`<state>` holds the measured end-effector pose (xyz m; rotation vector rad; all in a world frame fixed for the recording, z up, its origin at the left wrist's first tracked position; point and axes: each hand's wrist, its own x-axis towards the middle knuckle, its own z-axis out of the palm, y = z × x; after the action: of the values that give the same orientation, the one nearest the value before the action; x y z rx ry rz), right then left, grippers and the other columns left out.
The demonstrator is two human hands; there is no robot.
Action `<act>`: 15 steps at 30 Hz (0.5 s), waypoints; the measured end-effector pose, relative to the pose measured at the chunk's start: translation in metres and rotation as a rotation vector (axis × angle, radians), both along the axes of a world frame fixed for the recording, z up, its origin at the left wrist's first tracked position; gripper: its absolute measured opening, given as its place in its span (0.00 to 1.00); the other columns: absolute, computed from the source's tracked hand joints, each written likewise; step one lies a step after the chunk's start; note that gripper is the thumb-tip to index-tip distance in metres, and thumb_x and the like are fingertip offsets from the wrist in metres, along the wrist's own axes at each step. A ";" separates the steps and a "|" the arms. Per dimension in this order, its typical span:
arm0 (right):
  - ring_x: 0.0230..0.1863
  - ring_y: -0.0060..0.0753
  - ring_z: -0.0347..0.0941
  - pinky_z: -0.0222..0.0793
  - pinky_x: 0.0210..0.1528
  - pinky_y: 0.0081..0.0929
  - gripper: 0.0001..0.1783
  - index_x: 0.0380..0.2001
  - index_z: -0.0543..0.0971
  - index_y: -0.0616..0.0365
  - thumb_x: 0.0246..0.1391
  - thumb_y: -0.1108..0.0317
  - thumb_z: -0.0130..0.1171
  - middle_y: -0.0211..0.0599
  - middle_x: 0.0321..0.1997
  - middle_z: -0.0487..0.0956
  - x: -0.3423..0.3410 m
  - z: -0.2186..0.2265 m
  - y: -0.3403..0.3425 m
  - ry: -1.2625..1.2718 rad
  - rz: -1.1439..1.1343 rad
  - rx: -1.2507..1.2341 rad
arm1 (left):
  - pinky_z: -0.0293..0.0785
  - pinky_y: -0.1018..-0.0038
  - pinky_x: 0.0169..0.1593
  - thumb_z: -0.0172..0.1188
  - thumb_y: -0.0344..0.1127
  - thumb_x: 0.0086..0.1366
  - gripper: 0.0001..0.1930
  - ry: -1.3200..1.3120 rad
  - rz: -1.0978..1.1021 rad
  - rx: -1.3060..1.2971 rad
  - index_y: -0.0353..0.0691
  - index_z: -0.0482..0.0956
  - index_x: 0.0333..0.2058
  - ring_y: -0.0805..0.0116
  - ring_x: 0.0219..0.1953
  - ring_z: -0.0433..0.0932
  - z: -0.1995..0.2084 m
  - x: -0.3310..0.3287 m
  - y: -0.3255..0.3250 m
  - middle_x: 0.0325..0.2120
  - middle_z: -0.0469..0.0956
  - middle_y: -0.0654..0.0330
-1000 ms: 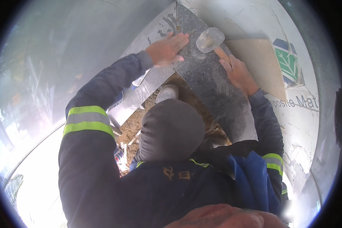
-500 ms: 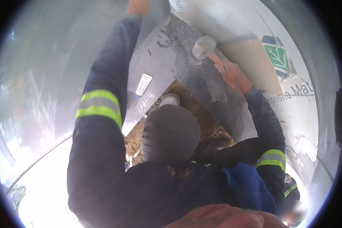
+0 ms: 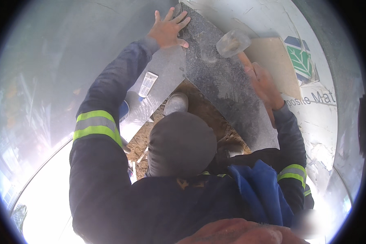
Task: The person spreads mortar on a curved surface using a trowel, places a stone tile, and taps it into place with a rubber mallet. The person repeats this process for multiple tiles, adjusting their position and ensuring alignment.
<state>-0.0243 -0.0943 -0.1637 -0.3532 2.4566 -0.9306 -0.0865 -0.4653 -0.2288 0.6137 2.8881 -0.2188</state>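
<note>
My right hand is wrapped round the wooden handle of a mallet. Its pale, translucent head is at or just above the right-hand grey slab. Farther to the left, my left hand lies flat with fingers spread by the seam where that slab meets the left-hand grey slab. A white tube with a blue cap rests on the left slab, nearer than the left hand.
A brown board leans at the right, before white sheeting with a green leaf print. A light boot stands on sandy ground between the slabs. A blue cloth hangs near my right arm. A round blue-rimmed item sits beside my left sleeve.
My left hand has come back from the far edge and now lies spread by the seam. My right hand and the mallet have shifted slightly rightward; the mallet head has turned.
</note>
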 end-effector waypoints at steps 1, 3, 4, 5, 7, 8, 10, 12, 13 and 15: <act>0.36 0.64 0.76 0.68 0.42 0.50 0.23 0.39 0.74 0.68 0.72 0.53 0.50 0.60 0.32 0.78 0.000 -0.001 -0.002 0.012 0.004 -0.013 | 0.41 0.22 0.71 0.63 0.73 0.58 0.53 -0.010 0.014 0.013 0.54 0.56 0.75 0.47 0.79 0.42 -0.002 -0.005 -0.002 0.77 0.50 0.63; 0.36 0.63 0.76 0.68 0.42 0.49 0.23 0.39 0.74 0.68 0.72 0.53 0.50 0.60 0.32 0.78 -0.001 -0.005 -0.009 0.012 0.017 -0.017 | 0.41 0.21 0.70 0.62 0.71 0.60 0.50 -0.036 0.049 0.034 0.56 0.56 0.75 0.46 0.79 0.41 -0.005 -0.008 -0.003 0.77 0.51 0.64; 0.36 0.63 0.76 0.68 0.42 0.49 0.23 0.39 0.74 0.68 0.73 0.53 0.50 0.60 0.32 0.78 -0.003 -0.007 -0.013 -0.007 0.027 -0.010 | 0.42 0.21 0.70 0.60 0.70 0.62 0.48 -0.048 0.068 0.058 0.56 0.57 0.75 0.46 0.79 0.42 -0.004 -0.011 -0.003 0.77 0.51 0.64; 0.36 0.63 0.76 0.68 0.42 0.49 0.23 0.39 0.74 0.68 0.73 0.53 0.50 0.60 0.32 0.79 -0.005 -0.010 -0.016 -0.027 0.014 -0.008 | 0.42 0.21 0.70 0.59 0.69 0.64 0.46 -0.060 0.085 0.082 0.56 0.57 0.75 0.46 0.79 0.42 -0.003 -0.011 -0.001 0.77 0.52 0.64; 0.37 0.63 0.77 0.68 0.43 0.49 0.24 0.39 0.75 0.68 0.73 0.53 0.50 0.61 0.33 0.79 -0.010 -0.014 -0.020 -0.088 -0.017 0.040 | 0.41 0.21 0.70 0.56 0.66 0.68 0.42 -0.048 0.188 0.111 0.56 0.58 0.75 0.45 0.79 0.42 -0.003 -0.017 0.002 0.77 0.52 0.64; 0.37 0.63 0.77 0.68 0.43 0.50 0.24 0.39 0.75 0.68 0.73 0.53 0.50 0.62 0.33 0.79 -0.011 -0.015 -0.020 -0.120 -0.025 0.016 | 0.41 0.21 0.70 0.54 0.65 0.70 0.40 -0.030 0.263 0.116 0.56 0.58 0.75 0.45 0.79 0.42 -0.005 -0.021 0.004 0.77 0.53 0.64; 0.38 0.63 0.78 0.68 0.43 0.50 0.24 0.39 0.74 0.68 0.73 0.52 0.50 0.62 0.33 0.79 -0.012 -0.015 -0.017 -0.190 -0.079 0.007 | 0.41 0.22 0.71 0.51 0.63 0.72 0.38 0.074 0.329 0.175 0.55 0.58 0.75 0.46 0.79 0.43 -0.013 -0.027 0.009 0.77 0.53 0.64; 0.37 0.64 0.78 0.68 0.42 0.50 0.24 0.39 0.73 0.68 0.73 0.52 0.49 0.62 0.33 0.79 -0.009 -0.012 -0.012 -0.018 -0.047 0.009 | 0.40 0.24 0.72 0.49 0.63 0.73 0.37 0.238 0.321 0.293 0.54 0.58 0.74 0.48 0.79 0.44 -0.026 -0.030 0.014 0.76 0.53 0.64; 0.37 0.64 0.77 0.68 0.41 0.50 0.24 0.38 0.73 0.67 0.73 0.52 0.49 0.62 0.32 0.79 -0.006 -0.011 -0.009 0.039 -0.031 0.028 | 0.40 0.25 0.72 0.49 0.63 0.74 0.37 0.226 0.222 0.228 0.54 0.58 0.74 0.49 0.78 0.45 -0.032 -0.030 0.015 0.76 0.53 0.64; 0.37 0.66 0.77 0.68 0.40 0.51 0.23 0.38 0.72 0.67 0.73 0.53 0.49 0.62 0.32 0.78 0.002 -0.007 -0.006 0.054 -0.035 0.031 | 0.40 0.27 0.73 0.48 0.64 0.74 0.37 0.213 0.042 0.089 0.53 0.58 0.74 0.51 0.78 0.46 -0.039 -0.029 0.013 0.76 0.54 0.64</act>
<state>-0.0224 -0.1003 -0.1705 -0.3295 2.5313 -0.9071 -0.1156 -0.4519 -0.2674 0.5757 3.1270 -0.1591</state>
